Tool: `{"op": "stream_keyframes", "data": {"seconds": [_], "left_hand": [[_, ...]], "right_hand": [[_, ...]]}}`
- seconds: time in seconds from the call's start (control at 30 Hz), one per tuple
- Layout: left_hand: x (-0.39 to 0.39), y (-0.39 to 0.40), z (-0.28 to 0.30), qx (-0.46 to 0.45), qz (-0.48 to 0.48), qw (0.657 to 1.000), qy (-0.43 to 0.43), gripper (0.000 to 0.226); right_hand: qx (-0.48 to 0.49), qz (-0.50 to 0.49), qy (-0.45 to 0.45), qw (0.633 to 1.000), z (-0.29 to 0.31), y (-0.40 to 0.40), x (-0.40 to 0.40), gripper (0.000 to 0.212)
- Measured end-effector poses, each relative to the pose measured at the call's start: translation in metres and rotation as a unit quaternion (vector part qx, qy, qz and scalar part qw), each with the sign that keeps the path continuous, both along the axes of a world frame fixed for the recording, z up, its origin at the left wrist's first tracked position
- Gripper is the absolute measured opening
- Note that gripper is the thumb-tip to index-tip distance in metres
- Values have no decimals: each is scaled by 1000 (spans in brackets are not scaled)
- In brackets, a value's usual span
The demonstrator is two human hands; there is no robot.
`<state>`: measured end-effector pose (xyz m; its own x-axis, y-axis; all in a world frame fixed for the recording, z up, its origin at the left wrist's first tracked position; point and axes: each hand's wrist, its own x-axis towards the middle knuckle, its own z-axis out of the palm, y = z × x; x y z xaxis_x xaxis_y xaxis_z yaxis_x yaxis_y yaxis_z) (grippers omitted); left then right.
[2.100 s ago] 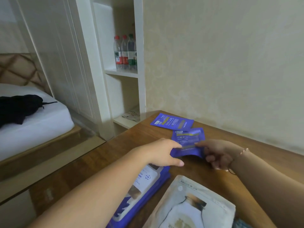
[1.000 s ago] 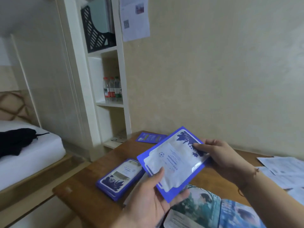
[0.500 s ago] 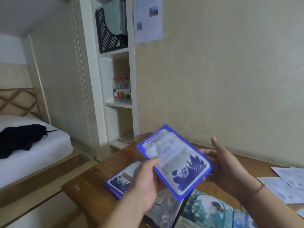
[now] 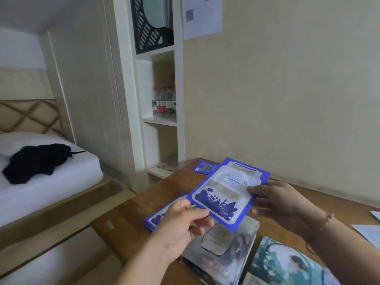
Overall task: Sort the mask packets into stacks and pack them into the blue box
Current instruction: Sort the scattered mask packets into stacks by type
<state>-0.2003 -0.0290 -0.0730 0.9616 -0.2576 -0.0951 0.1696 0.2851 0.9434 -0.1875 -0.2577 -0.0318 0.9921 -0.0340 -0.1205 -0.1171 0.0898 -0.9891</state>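
Both hands pinch one packet (image 4: 227,190) in the air: left hand (image 4: 181,221) at its near corner, right hand (image 4: 279,202) at its far edge. Face-up, probably for matching. Stack (image 4: 158,218) lies on bench (image 4: 131,219) under left hand.

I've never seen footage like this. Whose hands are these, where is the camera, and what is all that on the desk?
There is no machine here: a person wears a wide-angle camera on the head, so you look down at their own two bare hands. The left hand and the right hand hold one blue-and-white mask packet above a wooden desk, each pinching an edge. Below lies a stack of matching packets, a smaller blue packet farther back, and a grey packet and a pictured one nearer. Beyond are a shelf with water bottles and a bed.
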Motion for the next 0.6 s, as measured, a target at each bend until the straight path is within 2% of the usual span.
{"op": "stream_keyframes", "data": {"seconds": [0.07, 0.17, 0.27, 0.4, 0.47, 0.6], "left_hand": [[8, 20, -3, 12, 36, 999, -9, 15], [20, 55, -2, 48, 68, 996, -18, 15], [36, 82, -11, 118, 93, 989, -4, 37], [59, 107, -35, 209, 157, 965, 25, 73], [64, 112, -45, 249, 152, 956, 18, 79], [66, 110, -58, 270, 137, 953, 15, 83]], "right_hand": [[-20, 25, -2, 999, 2, 15, 19, 14], [-26, -1, -11, 1000, 5, 41, 60, 11], [-61, 16, 12, 998, -5, 65, 101, 9], [-260, 64, 51, 962, -35, 84, 134, 12], [-344, 84, 51, 934, -46, 89, 138, 11], [-415, 108, 32, 903, -56, 89, 141, 3]]}}
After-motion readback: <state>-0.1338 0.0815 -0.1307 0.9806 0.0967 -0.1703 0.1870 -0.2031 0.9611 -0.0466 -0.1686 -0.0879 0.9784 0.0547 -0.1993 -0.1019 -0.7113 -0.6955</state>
